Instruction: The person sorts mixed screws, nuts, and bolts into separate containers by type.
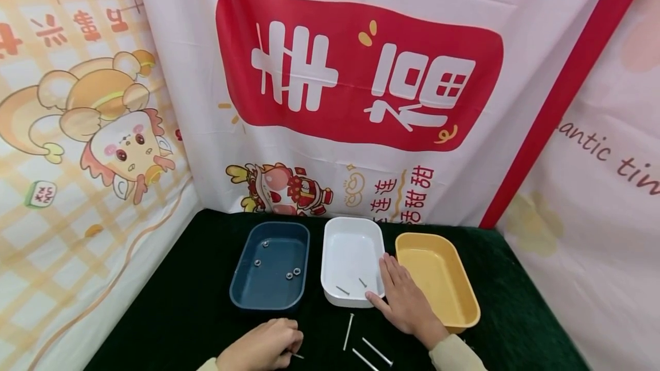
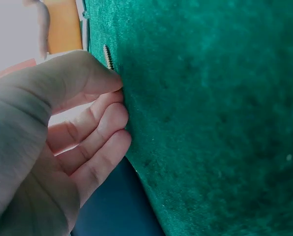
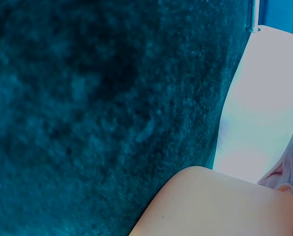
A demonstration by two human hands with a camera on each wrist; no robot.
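My left hand [image 1: 265,345] is low in front of the blue tray [image 1: 270,296], above the dark green cloth. Its thumb and fingers pinch a screw [image 2: 107,57], whose threaded end sticks out in the left wrist view; the rest is hidden by the fingers. My right hand [image 1: 407,302] lies with straight fingers along the right side of the white tray [image 1: 353,251], thumb at its near right corner. Inside that tray are two small screws [image 1: 342,290]. On the cloth before it lie three longer screws [image 1: 348,332].
Several nuts [image 1: 290,275] lie spread in the blue tray. To the right stands a yellow tray [image 1: 438,271], partly covered by my right hand. Printed cloth hangs behind the table and at both sides, with a red panel [image 1: 356,73] at the back.
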